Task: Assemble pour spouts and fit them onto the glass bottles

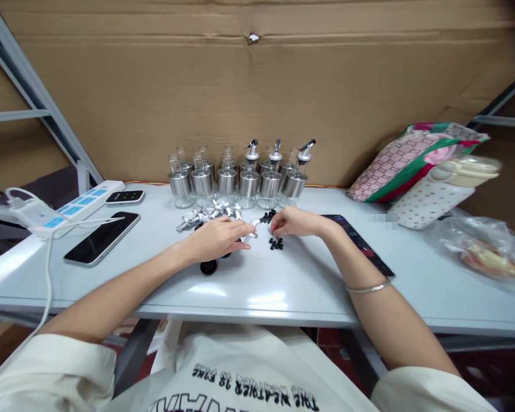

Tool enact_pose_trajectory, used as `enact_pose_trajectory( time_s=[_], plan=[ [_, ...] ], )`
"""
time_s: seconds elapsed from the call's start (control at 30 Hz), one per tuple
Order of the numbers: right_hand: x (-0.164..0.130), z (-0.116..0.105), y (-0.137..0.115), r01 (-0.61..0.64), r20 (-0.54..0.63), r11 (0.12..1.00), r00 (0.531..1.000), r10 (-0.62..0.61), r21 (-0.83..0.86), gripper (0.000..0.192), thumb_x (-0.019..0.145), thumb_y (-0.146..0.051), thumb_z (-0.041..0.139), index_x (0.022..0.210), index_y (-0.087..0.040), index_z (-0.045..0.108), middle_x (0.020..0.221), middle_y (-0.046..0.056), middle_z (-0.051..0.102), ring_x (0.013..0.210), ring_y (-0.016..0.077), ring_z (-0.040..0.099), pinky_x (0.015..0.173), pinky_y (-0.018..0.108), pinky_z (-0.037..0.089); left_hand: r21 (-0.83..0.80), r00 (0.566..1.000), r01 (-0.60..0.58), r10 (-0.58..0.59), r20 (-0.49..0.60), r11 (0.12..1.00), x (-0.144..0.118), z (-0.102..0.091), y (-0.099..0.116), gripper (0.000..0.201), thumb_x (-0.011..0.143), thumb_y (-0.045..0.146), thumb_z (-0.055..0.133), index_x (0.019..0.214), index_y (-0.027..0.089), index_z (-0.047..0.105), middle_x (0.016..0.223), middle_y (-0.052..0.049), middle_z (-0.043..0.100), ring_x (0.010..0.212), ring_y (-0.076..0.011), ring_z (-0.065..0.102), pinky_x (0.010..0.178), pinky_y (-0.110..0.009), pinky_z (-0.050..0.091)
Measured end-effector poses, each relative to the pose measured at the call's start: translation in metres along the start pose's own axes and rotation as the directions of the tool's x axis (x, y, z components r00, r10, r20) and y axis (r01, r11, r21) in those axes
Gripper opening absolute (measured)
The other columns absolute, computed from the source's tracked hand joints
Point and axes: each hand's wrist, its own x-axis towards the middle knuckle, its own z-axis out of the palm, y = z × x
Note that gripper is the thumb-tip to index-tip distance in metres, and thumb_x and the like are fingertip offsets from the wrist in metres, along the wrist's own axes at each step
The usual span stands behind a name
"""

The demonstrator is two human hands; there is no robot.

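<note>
My left hand (218,236) is closed on a silver pourer spout (251,235), held between thumb and fingers just above the table. To its right, my right hand (295,221) has its fingertips pinched together; whatever lies between them is hidden. Small black stoppers (277,244) are scattered just below those fingertips, and more small black parts (268,216) lie behind them. Under and beside my left hand are round black caps (208,267), partly covered by it. A heap of silver spouts (206,213) lies behind my left hand.
Rows of glass bottles with steel sleeves (249,184) stand at the back; three carry pourers. At left are a phone (103,239), a power strip (81,207) and a small device (125,197). At right are a dark tablet (360,245), tumbler (433,194), patterned bag (395,163) and plastic bag (489,246).
</note>
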Motion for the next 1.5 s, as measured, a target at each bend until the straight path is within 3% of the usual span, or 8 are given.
enact_pose_trajectory(
  time_s=[0.37, 0.67, 0.93, 1.13, 1.37, 1.5],
  plan=[
    [-0.004, -0.003, -0.003, -0.028, 0.111, 0.997, 0.994, 0.02, 0.075, 0.018, 0.076, -0.028, 0.059, 0.077, -0.014, 0.07, 0.066, 0.004, 0.067, 0.067, 0.0173, 0.06, 0.061, 0.026, 0.043, -0.007, 1.0, 0.002, -0.002, -0.004, 1.0, -0.001, 0.002, -0.001, 0.03, 0.1, 0.04, 0.032, 0.108, 0.015, 0.047, 0.095, -0.007, 0.066, 0.08, -0.0134, 0.063, 0.07, -0.026, 0.043],
    [-0.004, 0.003, -0.004, -0.182, 0.166, 0.92, 0.977, 0.131, 0.347, 0.012, 0.073, -0.025, 0.068, 0.069, -0.014, 0.065, 0.061, 0.003, 0.066, 0.06, 0.018, 0.065, 0.061, 0.029, 0.054, -0.01, 1.0, 0.003, -0.003, 0.009, 1.0, -0.001, 0.001, 0.0, 0.031, 0.101, 0.04, 0.031, 0.108, 0.015, 0.047, 0.096, -0.006, 0.066, 0.082, -0.0137, 0.063, 0.071, -0.026, 0.042],
    [-0.003, 0.006, -0.011, -0.067, 0.134, 0.956, 0.991, 0.029, 0.284, 0.01, 0.072, -0.024, 0.067, 0.069, -0.014, 0.065, 0.059, 0.002, 0.064, 0.057, 0.0143, 0.062, 0.058, 0.025, 0.052, -0.017, 0.999, 0.016, -0.016, 0.027, 1.0, -0.001, 0.002, 0.0, 0.031, 0.101, 0.04, 0.032, 0.11, 0.015, 0.047, 0.097, -0.006, 0.066, 0.081, -0.0139, 0.063, 0.071, -0.026, 0.042],
    [-0.001, 0.006, -0.003, -0.055, 0.158, 0.949, 0.987, 0.006, 0.31, 0.014, 0.068, -0.028, 0.07, 0.071, -0.015, 0.068, 0.062, 0.002, 0.065, 0.06, 0.0149, 0.061, 0.059, 0.026, 0.051, -0.025, 1.0, 0.016, -0.016, 0.026, 1.0, -0.001, 0.002, 0.0, 0.031, 0.1, 0.04, 0.032, 0.109, 0.015, 0.048, 0.097, -0.007, 0.066, 0.083, -0.0145, 0.063, 0.071, -0.026, 0.042],
    [0.0, 0.004, 0.0, -0.034, 0.196, 0.955, 0.98, -0.026, 0.294, 0.025, 0.068, -0.034, 0.069, 0.082, -0.013, 0.069, 0.073, 0.005, 0.066, 0.064, 0.0146, 0.059, 0.063, 0.027, 0.05, -0.028, 0.999, 0.027, -0.025, 0.042, 0.999, -0.002, 0.002, -0.001, 0.03, 0.1, 0.039, 0.033, 0.11, 0.015, 0.048, 0.098, -0.007, 0.066, 0.083, -0.0147, 0.063, 0.071, -0.026, 0.042],
    [-0.001, 0.003, 0.003, 0.006, 0.223, 0.964, 0.972, -0.067, 0.265, 0.045, 0.064, -0.041, 0.074, 0.098, -0.014, 0.066, 0.077, 0.003, 0.064, 0.063, 0.014, 0.056, 0.06, 0.027, 0.047, -0.033, 0.999, 0.021, -0.02, 0.036, 0.999, -0.002, 0.002, -0.001, 0.03, 0.1, 0.039, 0.033, 0.11, 0.015, 0.048, 0.098, -0.007, 0.066, 0.084, -0.0147, 0.063, 0.072, -0.026, 0.042]
  ],
)
